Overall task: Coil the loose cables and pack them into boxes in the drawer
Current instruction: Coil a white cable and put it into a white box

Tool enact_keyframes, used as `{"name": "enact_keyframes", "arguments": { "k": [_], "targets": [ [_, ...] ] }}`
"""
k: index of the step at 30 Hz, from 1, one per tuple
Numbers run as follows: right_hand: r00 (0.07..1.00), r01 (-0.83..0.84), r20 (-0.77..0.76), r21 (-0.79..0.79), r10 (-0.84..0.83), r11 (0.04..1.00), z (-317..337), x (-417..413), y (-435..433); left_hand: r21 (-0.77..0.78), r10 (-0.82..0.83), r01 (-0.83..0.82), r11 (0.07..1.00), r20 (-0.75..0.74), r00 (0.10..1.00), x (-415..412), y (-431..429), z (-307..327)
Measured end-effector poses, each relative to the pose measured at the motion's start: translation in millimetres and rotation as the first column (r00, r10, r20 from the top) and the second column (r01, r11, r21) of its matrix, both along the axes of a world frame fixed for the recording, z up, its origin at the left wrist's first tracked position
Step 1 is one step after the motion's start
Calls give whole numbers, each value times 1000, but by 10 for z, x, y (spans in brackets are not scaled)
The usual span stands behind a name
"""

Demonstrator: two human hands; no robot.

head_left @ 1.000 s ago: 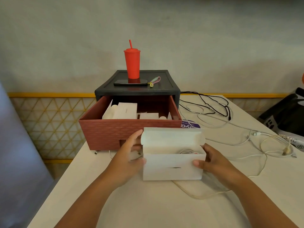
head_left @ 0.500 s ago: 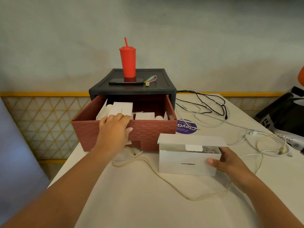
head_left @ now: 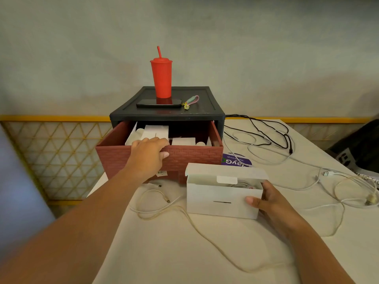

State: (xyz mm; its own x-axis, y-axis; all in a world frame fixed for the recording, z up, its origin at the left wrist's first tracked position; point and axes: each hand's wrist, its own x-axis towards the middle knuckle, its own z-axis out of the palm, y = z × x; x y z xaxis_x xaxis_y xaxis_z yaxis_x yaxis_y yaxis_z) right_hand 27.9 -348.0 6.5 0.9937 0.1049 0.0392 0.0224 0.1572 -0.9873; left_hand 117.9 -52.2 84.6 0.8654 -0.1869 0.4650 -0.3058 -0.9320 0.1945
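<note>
A white cardboard box (head_left: 219,199) with its lid flap up stands on the table, a coiled white cable (head_left: 242,185) inside. My right hand (head_left: 266,201) grips the box's right end. My left hand (head_left: 148,154) hooks its fingers over the front rim of the open red-brown drawer (head_left: 194,158), thumb on the front face. Several white boxes (head_left: 182,141) stand inside the drawer. A loose cream cable (head_left: 164,210) trails over the table in front. More white cables (head_left: 346,193) and a black cable (head_left: 272,132) lie to the right.
The drawer sits in a black cabinet (head_left: 217,117) holding a red tumbler (head_left: 161,78), a phone (head_left: 159,103) and a key strap (head_left: 191,101). A purple sticker (head_left: 235,161) lies right of the drawer. A black bag (head_left: 361,150) is at the far right edge.
My left hand let go of the box and moved up to the drawer's front rim. The box, held by my right hand alone, shifted right and down onto the table.
</note>
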Motion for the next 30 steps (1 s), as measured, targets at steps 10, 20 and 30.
{"name": "enact_keyframes", "arguments": {
  "k": [10, 20, 30],
  "targets": [
    [1000, 8, 18, 33, -8, 999, -22, 44, -42, 4, 31, -31, 1000, -42, 999, 421, -90, 21],
    [998, 69, -7, 36, -69, 997, -29, 102, -117, 130, 159, -161, 978, 32, 987, 707, -189, -25],
    [982, 182, 22, 151, -188, 972, -8, 82, -174, 43, 142, -145, 988, 68, 988, 349, -218, -452]
  ]
}}
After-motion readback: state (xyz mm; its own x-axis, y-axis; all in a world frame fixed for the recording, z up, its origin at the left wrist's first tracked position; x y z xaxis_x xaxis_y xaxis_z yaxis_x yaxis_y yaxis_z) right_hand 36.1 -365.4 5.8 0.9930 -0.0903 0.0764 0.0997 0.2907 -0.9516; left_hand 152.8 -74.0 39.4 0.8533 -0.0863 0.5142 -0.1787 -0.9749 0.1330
